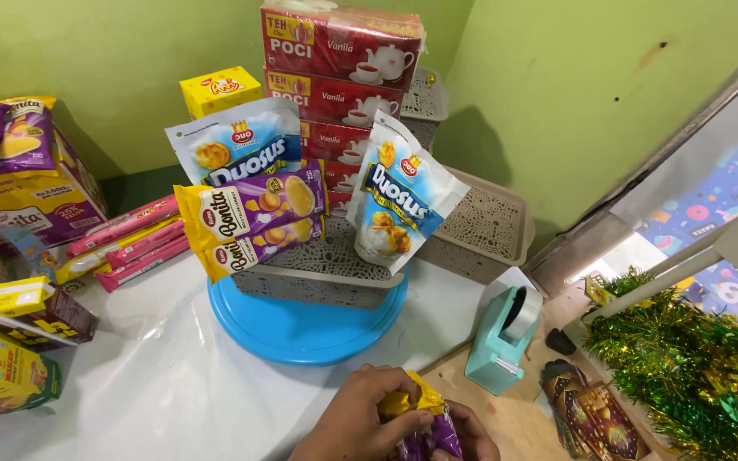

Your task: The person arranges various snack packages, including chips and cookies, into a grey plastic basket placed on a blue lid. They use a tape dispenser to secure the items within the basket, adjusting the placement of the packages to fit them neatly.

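Both hands sit at the bottom edge of the head view, closest to me, bunched round a yellow and purple snack pouch (424, 418). My left hand (356, 423) has its grip clenched over the pouch's upper corner, thumb and fingers pinching the crinkled foil. My right hand (470, 434) is tucked under the lower part, its grip also closed on the pouch as far as I can see, though the frame cuts off most of it. The pouch hangs just above the near edge of the white desk (172, 384).

I judge this pouch light, soft and puffed with air, its film slick and easy to crease, and the contents probably crush readily. A gentle pinch along the sealed top or bottom seam looks the safest hold.

Further off, a blue round tray (301, 329) carries a grey lattice basket (318, 273) dressed with similar pouches. A teal tape dispenser (501, 337) stands just right of the hands, green tinsel (685, 367) beyond it.
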